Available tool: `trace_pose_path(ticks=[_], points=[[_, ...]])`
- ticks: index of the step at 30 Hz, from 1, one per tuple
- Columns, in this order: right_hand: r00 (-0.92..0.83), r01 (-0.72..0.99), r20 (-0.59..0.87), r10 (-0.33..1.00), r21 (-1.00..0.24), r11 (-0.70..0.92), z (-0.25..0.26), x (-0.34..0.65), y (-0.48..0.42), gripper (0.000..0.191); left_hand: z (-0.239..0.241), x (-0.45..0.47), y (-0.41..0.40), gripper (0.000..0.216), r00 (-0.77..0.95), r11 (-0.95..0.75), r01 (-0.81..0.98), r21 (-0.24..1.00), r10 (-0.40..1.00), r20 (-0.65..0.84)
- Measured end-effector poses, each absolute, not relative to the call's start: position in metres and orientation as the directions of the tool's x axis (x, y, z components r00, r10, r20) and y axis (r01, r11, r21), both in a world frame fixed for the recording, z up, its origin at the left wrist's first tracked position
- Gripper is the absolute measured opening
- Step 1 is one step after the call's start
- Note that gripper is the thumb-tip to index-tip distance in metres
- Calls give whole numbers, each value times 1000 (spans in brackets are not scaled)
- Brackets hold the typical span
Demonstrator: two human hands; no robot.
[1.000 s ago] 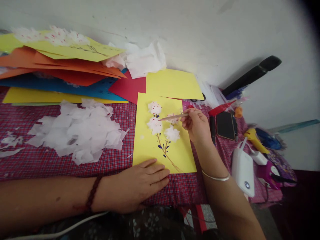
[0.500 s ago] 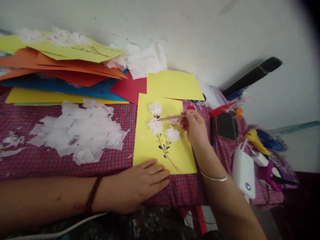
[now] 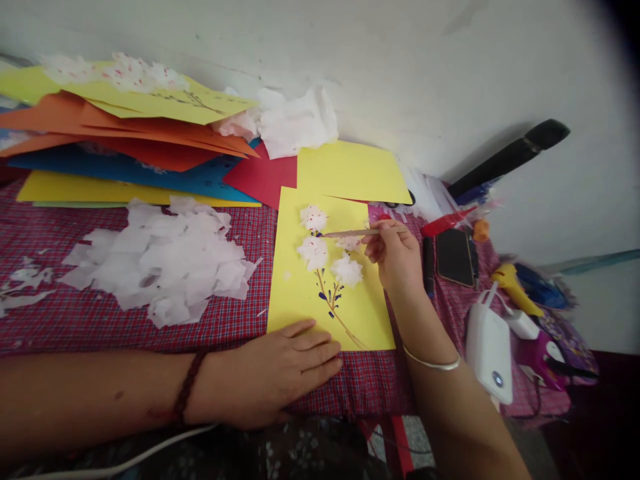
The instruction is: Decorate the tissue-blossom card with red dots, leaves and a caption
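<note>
Plaid cloth (image 3: 45,230) covers a bench pushed up against a pale wall (image 3: 390,73), where coloured paper (image 3: 125,127) is stacked at far left behind a loose heap of white tissue scraps (image 3: 170,257). Next along, the left hand (image 3: 280,370) lies palm down, holding nothing, its flattened fingers across the near left corner of a yellow sheet (image 3: 295,303), forearm stretched along the front edge. On that sheet, near the middle of the bench, four white paper flowers (image 3: 347,270) crown a painted stem (image 3: 340,317) flecked with dark blue. A thin stick (image 3: 350,233) points leftward, its tip just shifted from the lower left flower (image 3: 313,255) to that flower's upper edge, beside the blue marks; the small move suggests a pause between touches there, though contact cannot be told. To the right, the right hand (image 3: 397,257) keeps a narrow grip on the stick, thumb and fingers pinched together, wrist raised and forearm slanting up from the lower right. Beyond it lie a phone (image 3: 454,257) and a white power bank (image 3: 487,350).
</note>
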State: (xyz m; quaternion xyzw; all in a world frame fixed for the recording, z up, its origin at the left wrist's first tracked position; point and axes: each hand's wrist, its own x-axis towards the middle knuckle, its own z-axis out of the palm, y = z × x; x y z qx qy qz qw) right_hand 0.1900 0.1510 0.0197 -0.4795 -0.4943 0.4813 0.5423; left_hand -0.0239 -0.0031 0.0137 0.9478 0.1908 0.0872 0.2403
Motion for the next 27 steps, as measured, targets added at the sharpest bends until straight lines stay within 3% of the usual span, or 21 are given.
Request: trace_pose_path(ticks=[6, 12, 17, 23, 27], points=[[-81, 2, 39, 996, -999, 40, 22, 185, 147, 25, 19, -23, -2, 68, 917, -817, 320, 479, 395, 61], [14, -29, 67, 998, -997, 67, 25, 190, 147, 21, 18, -24, -2, 67, 914, -822, 317, 472, 398, 78], [-115, 0, 28, 993, -1000, 28, 21, 181, 144, 23, 17, -24, -1, 65, 915, -833, 321, 450, 395, 79], [25, -24, 56, 998, -998, 56, 26, 187, 145, 17, 16, -24, -3, 68, 911, -838, 317, 445, 399, 103], [-25, -41, 51, 998, -998, 50, 28, 187, 143, 16, 15, -24, -3, 67, 909, -841, 314, 441, 400, 115]])
